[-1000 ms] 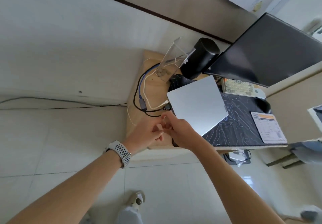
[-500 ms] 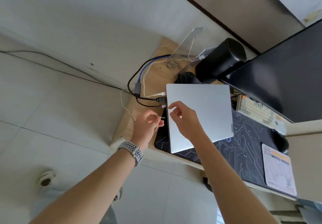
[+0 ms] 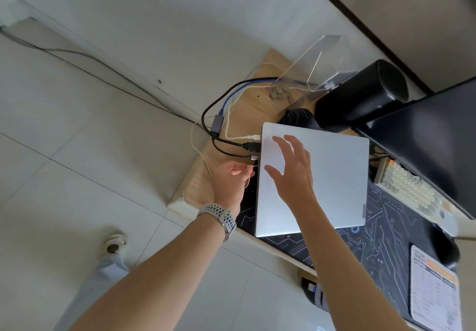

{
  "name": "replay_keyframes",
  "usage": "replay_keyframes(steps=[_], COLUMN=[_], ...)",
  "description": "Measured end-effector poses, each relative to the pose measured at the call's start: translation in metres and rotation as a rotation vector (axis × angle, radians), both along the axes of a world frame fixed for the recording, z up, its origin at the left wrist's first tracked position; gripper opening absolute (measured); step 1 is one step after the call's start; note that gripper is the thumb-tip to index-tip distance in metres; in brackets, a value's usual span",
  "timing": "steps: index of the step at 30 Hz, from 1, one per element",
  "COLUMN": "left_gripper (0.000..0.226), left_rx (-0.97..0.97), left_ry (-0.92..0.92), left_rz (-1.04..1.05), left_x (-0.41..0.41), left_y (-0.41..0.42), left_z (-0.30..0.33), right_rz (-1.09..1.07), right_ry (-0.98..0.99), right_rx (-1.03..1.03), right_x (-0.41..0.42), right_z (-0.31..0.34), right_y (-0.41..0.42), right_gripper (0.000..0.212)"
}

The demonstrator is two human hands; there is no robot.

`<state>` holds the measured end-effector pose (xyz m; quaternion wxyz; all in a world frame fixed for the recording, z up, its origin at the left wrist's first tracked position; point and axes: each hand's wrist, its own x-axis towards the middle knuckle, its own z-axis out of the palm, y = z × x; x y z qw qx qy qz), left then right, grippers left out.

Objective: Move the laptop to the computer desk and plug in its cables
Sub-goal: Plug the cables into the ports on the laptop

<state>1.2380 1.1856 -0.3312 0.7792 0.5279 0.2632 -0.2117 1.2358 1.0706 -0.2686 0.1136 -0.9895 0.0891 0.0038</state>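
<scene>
The closed silver laptop (image 3: 340, 176) lies on a dark patterned desk mat (image 3: 381, 240) at the left end of the wooden desk (image 3: 195, 184). Three plugs sit in its left side: a white one (image 3: 253, 137), a black one (image 3: 251, 146) and a silver-tipped one (image 3: 253, 157). My left hand (image 3: 231, 178), with a watch on its wrist, is close to the laptop's left edge just below those plugs. It pinches the small end of a thin white cable (image 3: 198, 148). My right hand (image 3: 291, 173) is spread open over the lid's left part.
A black monitor (image 3: 425, 137), a black cylinder speaker (image 3: 365, 93) and a clear acrylic stand (image 3: 319, 68) crowd the desk behind the laptop. A keyboard (image 3: 412, 191), a mouse (image 3: 445, 243) and a printed card (image 3: 435, 292) lie to the right. A grey adapter (image 3: 216, 122) hangs off the desk's left edge.
My right hand has left the laptop's left edge and spread open over the lid. My left hand has carried the thin cable's end closer to the laptop's side. The view has swung.
</scene>
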Motion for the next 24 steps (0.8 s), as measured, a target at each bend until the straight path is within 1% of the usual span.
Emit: replay_keyframes(steps=[3, 6, 8, 11, 15, 19, 22, 24], left_gripper=[0.009, 0.008, 0.005, 0.002, 0.004, 0.005, 0.006, 0.007], left_rx=[-0.030, -0.032, -0.011, 0.053, 0.092, 0.121, 0.149, 0.168], left_ry=[0.002, 0.012, 0.010, -0.016, -0.026, -0.025, -0.031, -0.041], left_rz=[-0.009, -0.021, -0.024, -0.043, -0.047, -0.055, -0.064, -0.074], left_x=[0.001, 0.002, 0.003, 0.005, 0.005, 0.004, 0.006, 0.007], left_y=[0.002, 0.001, -0.001, -0.002, -0.003, -0.005, -0.008, -0.009], left_z=[0.002, 0.004, 0.005, 0.005, 0.005, 0.005, 0.006, 0.008], right_rz=[0.049, 0.103, 0.133, 0.174, 0.195, 0.199, 0.191, 0.196], right_ry=[0.068, 0.091, 0.102, 0.104, 0.183, 0.246, 0.243, 0.229], right_rx=[-0.038, -0.074, -0.103, -0.164, -0.229, -0.205, -0.156, -0.163], right_x=[0.011, 0.020, 0.024, 0.029, 0.042, 0.049, 0.048, 0.049], right_z=[0.001, 0.001, 0.000, 0.001, 0.007, 0.011, 0.012, 0.011], right_y=[-0.008, -0.014, -0.017, -0.023, -0.028, -0.027, -0.027, -0.027], right_gripper=[0.072, 0.075, 0.078, 0.088, 0.098, 0.096, 0.092, 0.092])
